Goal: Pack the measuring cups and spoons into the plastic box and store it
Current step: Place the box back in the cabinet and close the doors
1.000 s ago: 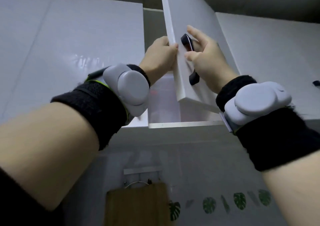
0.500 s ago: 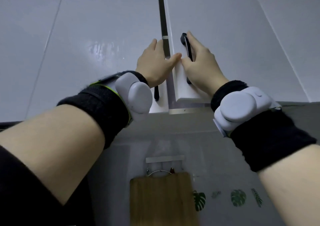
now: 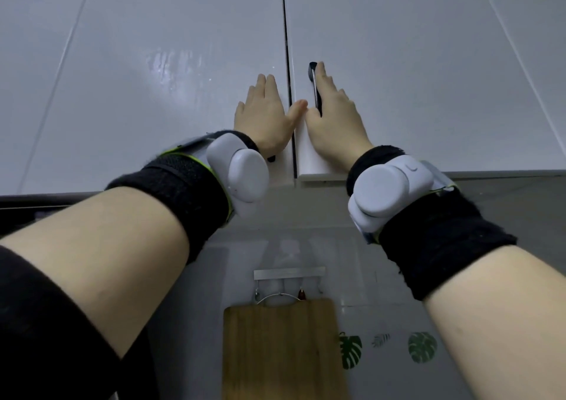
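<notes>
Two white overhead cupboard doors fill the upper view, and both stand shut. My left hand (image 3: 265, 115) lies flat with fingers spread on the left door (image 3: 153, 78), its thumb reaching across the seam. My right hand (image 3: 332, 115) presses flat against the right door (image 3: 413, 78), fingers lying over its black handle (image 3: 315, 87). The left door's black handle (image 3: 271, 158) shows only as a tip below my left wrist. The plastic box and the measuring cups and spoons are out of sight.
Below the cupboards, a wooden cutting board (image 3: 281, 350) hangs from a metal hook rail (image 3: 289, 272) on the tiled wall. Green leaf stickers (image 3: 422, 347) decorate the wall to the right. Both wrists carry white devices on black bands.
The right door swung from wide open to fully shut. My left hand slid from the door's edge onto the left door, and my right hand flattened over the handle.
</notes>
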Action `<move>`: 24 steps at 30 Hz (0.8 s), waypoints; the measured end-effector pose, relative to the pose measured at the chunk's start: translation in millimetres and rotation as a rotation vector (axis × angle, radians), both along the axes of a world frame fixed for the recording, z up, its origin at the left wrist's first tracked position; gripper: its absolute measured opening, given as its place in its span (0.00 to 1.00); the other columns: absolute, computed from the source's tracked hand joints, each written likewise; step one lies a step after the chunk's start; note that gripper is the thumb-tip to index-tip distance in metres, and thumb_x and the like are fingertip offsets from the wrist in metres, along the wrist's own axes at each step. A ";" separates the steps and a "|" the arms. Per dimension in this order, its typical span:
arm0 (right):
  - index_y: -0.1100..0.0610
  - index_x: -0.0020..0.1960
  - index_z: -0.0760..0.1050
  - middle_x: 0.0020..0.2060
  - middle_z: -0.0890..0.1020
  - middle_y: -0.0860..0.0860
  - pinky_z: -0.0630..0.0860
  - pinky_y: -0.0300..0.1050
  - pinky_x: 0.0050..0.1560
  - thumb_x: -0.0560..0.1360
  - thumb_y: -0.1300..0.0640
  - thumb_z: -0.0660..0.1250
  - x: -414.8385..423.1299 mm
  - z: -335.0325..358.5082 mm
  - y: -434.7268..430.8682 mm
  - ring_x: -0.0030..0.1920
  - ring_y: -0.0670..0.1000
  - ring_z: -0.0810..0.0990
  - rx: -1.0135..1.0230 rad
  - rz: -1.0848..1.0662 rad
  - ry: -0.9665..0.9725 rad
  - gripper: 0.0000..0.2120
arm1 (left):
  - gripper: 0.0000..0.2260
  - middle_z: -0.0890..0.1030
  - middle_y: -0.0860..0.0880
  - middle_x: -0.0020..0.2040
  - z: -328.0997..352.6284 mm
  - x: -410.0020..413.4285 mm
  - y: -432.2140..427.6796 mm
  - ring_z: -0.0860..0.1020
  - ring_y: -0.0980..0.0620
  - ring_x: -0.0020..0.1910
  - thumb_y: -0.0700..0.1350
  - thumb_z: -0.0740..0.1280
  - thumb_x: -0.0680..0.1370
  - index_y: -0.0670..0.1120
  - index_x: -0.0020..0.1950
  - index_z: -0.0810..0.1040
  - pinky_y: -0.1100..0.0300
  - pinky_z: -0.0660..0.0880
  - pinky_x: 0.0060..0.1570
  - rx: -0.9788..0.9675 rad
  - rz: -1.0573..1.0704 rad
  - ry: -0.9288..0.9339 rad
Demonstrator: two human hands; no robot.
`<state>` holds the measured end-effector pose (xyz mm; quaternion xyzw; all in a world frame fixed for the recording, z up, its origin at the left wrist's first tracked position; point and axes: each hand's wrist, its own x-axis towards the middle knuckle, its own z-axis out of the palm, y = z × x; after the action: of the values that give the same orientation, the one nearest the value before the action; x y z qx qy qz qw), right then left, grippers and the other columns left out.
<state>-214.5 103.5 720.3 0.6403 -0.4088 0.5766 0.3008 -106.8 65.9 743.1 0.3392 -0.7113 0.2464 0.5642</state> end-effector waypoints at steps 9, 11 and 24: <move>0.57 0.78 0.44 0.77 0.52 0.52 0.48 0.42 0.73 0.79 0.65 0.51 0.2 -1.0 -21.0 0.77 0.53 0.49 -0.020 -0.074 -0.001 0.30 | 0.33 0.48 0.46 0.79 -8.2 -5.9 -17.5 0.45 0.47 0.78 0.54 0.56 0.80 0.43 0.77 0.41 0.47 0.42 0.75 -0.061 0.024 0.033; 0.57 0.78 0.44 0.77 0.53 0.52 0.48 0.42 0.73 0.79 0.65 0.52 0.0 -0.8 -25.9 0.77 0.53 0.50 -0.029 -0.088 -0.002 0.30 | 0.34 0.48 0.46 0.79 -9.1 -6.2 -20.3 0.45 0.47 0.78 0.53 0.57 0.80 0.43 0.77 0.41 0.47 0.42 0.75 -0.075 0.023 0.035; 0.60 0.77 0.44 0.77 0.53 0.53 0.47 0.42 0.74 0.77 0.64 0.54 -2.4 -11.3 -33.3 0.76 0.53 0.54 -0.065 -0.177 0.054 0.32 | 0.37 0.53 0.47 0.78 -16.3 -4.2 -28.9 0.48 0.47 0.78 0.52 0.60 0.77 0.46 0.77 0.42 0.48 0.43 0.75 -0.123 -0.057 0.068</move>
<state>-216.9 70.2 708.9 0.6069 -0.4366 0.5431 0.3822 -110.9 37.0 726.8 0.2919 -0.6845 0.2619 0.6145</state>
